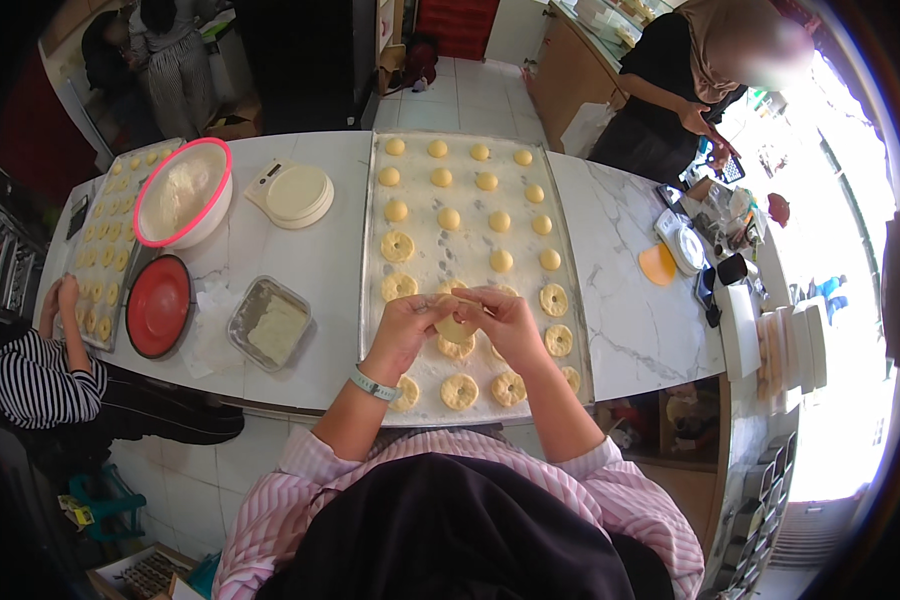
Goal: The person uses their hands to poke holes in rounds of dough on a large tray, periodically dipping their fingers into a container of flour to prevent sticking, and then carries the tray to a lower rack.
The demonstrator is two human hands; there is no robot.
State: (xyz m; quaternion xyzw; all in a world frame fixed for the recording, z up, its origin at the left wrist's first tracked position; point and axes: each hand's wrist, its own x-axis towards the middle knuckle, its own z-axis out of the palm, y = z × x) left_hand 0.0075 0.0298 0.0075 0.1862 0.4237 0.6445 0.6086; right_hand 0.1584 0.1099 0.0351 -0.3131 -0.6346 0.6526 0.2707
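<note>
My left hand (408, 328) and my right hand (505, 322) meet above a large metal baking tray (425, 265). Between them they grip a pale piece of dough (452, 329), pinched by the fingertips of both. Part of this dough is covered by my fingers. On the far part of the tray sit several round dough balls (437, 149) in rows. Nearer to me lie several flattened dough rings (460, 392) with holes in the middle, some partly hidden beneath my hands. A light band circles my left wrist.
Left of the tray are a metal pan with flour (275, 328), a kitchen scale (295, 195), a pink-rimmed bowl (182, 195) and a red dish (158, 306). A striped-sleeved person reaches over another dough tray (110, 222). Another scale (682, 245) and a person holding a phone are right.
</note>
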